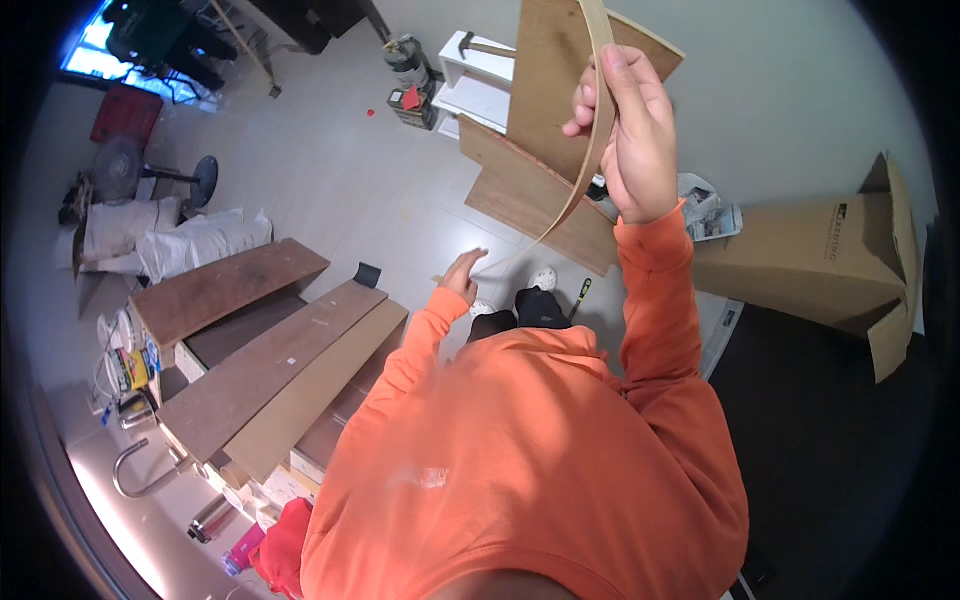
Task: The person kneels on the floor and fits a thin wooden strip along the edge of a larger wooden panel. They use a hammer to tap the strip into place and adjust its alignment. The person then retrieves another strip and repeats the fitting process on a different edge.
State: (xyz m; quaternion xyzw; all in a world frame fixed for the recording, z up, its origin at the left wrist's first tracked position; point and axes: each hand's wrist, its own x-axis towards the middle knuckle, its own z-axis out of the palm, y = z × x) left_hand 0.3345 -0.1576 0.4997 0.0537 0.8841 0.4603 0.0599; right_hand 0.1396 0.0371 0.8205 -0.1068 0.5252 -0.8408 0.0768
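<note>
A long, thin, light wood edging strip (pixel 587 178) bows from the top of the view down toward the floor. My right hand (pixel 640 135), raised at the upper right, pinches the strip between thumb and fingers. Lower and to the left, my left hand (pixel 463 277) is at the strip's far, narrowing end, its fingers close together around it. Part of that grip is too small to see well. Behind the strip, a brown wooden board (pixel 550 90) stands against white shelving (pixel 475 95), and another wood panel (pixel 540 205) lies below it.
A screwdriver (pixel 581 296) lies on the floor by my shoes (pixel 541 280). Large brown boards (pixel 275 370) cover the counter at left, beside a faucet (pixel 135 470). A cardboard box (pixel 810 255) stands at right. A hammer (pixel 485 47) rests on the shelving; a fan (pixel 120 168) stands far left.
</note>
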